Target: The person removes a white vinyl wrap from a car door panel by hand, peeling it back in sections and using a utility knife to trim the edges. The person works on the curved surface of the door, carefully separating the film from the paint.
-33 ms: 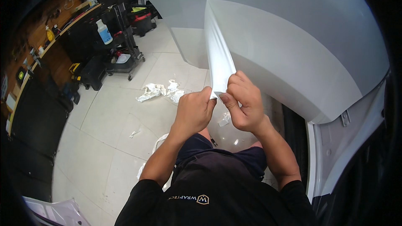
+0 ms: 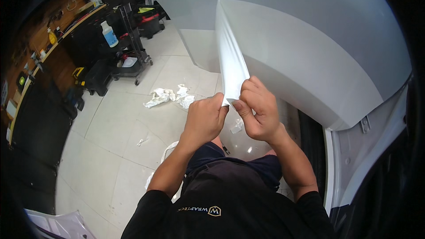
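A strip of white vinyl film (image 2: pixel 232 59) stretches from the pale car panel (image 2: pixel 305 57) down to my two hands, narrowing and creasing lengthwise. My left hand (image 2: pixel 206 117) is closed on its lower end, thumb pressed against the fingers. Just to the right, my right hand (image 2: pixel 259 108) pinches the same film between thumb and curled fingers. The hands are a small gap apart, with a short folded bit of film between them. At the top, the film still joins the panel, whose lower part looks whiter than the grey above.
Crumpled white film scraps (image 2: pixel 164 96) lie on the tiled floor (image 2: pixel 106 137). Left stand a black tool cart (image 2: pixel 133 57), a bottle with blue liquid (image 2: pixel 109 34) and a workbench (image 2: pixel 33 128). A dark door opening and its white edge (image 2: pixel 329 163) are close on my right.
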`<state>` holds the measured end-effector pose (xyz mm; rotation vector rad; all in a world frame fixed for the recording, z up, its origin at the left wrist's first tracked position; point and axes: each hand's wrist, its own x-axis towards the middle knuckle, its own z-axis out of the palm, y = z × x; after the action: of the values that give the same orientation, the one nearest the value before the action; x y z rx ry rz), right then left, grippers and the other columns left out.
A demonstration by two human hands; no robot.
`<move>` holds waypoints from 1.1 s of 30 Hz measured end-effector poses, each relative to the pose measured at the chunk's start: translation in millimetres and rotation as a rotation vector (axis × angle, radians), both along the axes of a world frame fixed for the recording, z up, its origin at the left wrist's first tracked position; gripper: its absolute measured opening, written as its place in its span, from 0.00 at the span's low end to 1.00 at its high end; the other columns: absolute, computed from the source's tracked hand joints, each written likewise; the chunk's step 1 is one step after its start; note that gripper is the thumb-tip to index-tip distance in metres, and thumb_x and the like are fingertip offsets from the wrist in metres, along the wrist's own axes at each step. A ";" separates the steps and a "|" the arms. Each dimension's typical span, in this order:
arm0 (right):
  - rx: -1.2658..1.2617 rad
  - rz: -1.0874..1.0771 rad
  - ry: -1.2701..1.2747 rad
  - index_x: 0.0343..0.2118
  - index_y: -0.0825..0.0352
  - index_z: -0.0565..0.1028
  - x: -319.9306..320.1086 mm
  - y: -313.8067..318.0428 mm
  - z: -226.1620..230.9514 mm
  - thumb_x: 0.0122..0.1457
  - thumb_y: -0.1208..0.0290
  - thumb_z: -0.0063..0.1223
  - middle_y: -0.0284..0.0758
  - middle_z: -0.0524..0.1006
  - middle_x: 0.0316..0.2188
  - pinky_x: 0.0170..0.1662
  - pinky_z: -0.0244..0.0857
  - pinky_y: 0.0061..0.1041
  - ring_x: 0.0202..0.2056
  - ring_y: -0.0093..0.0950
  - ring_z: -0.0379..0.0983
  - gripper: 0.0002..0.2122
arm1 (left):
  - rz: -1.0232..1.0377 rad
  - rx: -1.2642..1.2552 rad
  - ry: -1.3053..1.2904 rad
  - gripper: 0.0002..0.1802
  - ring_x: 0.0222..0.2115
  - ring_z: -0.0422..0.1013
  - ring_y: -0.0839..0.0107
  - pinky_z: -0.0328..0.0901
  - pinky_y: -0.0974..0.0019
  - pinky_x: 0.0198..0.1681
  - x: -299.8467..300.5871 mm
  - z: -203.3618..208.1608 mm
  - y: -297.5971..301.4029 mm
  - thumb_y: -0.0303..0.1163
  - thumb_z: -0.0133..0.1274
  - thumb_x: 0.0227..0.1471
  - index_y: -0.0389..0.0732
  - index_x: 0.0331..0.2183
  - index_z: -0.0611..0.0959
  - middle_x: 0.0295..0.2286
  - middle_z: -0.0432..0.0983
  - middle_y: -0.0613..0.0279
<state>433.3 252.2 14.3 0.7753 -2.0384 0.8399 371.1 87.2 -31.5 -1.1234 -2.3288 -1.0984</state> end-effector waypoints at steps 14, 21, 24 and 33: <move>0.005 -0.003 0.043 0.20 0.68 0.68 20.7 10.5 -3.4 0.49 0.78 0.63 0.38 0.63 0.22 0.29 0.55 0.34 0.25 0.38 0.59 0.11 | -0.243 -0.091 -0.174 0.09 0.28 0.75 0.57 0.65 0.56 0.37 -2.5 9.4 3.3 0.32 0.57 0.54 0.37 0.29 0.77 0.22 0.76 0.50; -0.002 -0.015 0.050 0.20 0.68 0.67 22.3 2.1 -5.2 0.51 0.76 0.64 0.39 0.63 0.22 0.31 0.57 0.34 0.27 0.39 0.60 0.13 | -0.478 0.260 -1.071 0.28 0.45 0.75 0.61 0.69 0.54 0.52 -152.4 81.0 0.5 0.52 0.40 0.67 0.35 0.45 0.78 0.42 0.78 0.52; -0.007 -0.026 0.059 0.21 0.69 0.66 25.7 -3.1 -7.0 0.56 0.73 0.62 0.39 0.62 0.22 0.33 0.58 0.34 0.27 0.40 0.60 0.14 | -0.495 0.659 -1.287 0.27 0.39 0.75 0.60 0.70 0.57 0.44 -136.3 84.3 57.5 0.52 0.37 0.69 0.38 0.45 0.77 0.35 0.77 0.53; 0.121 -0.090 0.086 0.30 0.72 0.75 29.8 -9.3 -19.6 0.48 0.80 0.63 0.42 0.71 0.32 0.45 0.67 0.38 0.39 0.44 0.70 0.08 | -0.545 1.180 -1.277 0.15 0.16 0.52 0.77 0.50 0.70 0.15 -99.3 72.6 102.7 0.36 0.40 0.68 0.46 0.27 0.67 0.17 0.54 0.72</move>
<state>463.1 242.9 -5.3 0.7656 -2.0458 0.6273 271.9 189.9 41.0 -0.5112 -1.1299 -3.4096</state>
